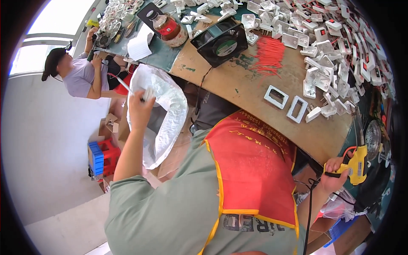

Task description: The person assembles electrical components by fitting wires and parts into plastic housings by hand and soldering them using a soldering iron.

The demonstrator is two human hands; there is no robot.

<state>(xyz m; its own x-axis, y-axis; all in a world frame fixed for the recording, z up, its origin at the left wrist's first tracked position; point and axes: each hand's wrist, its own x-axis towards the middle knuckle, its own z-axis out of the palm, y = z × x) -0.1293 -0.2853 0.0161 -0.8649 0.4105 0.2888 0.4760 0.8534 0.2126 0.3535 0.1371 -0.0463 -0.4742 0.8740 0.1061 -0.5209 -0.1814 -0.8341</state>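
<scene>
My left hand (141, 111) is closed on a small white plastic piece (148, 93), over the mouth of a white woven sack (176, 102). A pale rod-like length sticks out beside its fingers; motion blurs the details. At the right edge of the bench, my right hand (333, 176) grips a yellow soldering gun (358, 165) by its handle, its metal tip pointing up and away. Two white rectangular frames (276, 97) lie on the brown board (238, 91) in front of me. A bundle of short red wires (268, 55) lies farther back on the board.
White plastic housings (323, 78) are heaped along the bench's far and right sides. A black fan (221, 42) and a bottle with a red label (165, 26) stand on the bench. At far left sits a co-worker (80, 76), near stacked blue and red stools (104, 155).
</scene>
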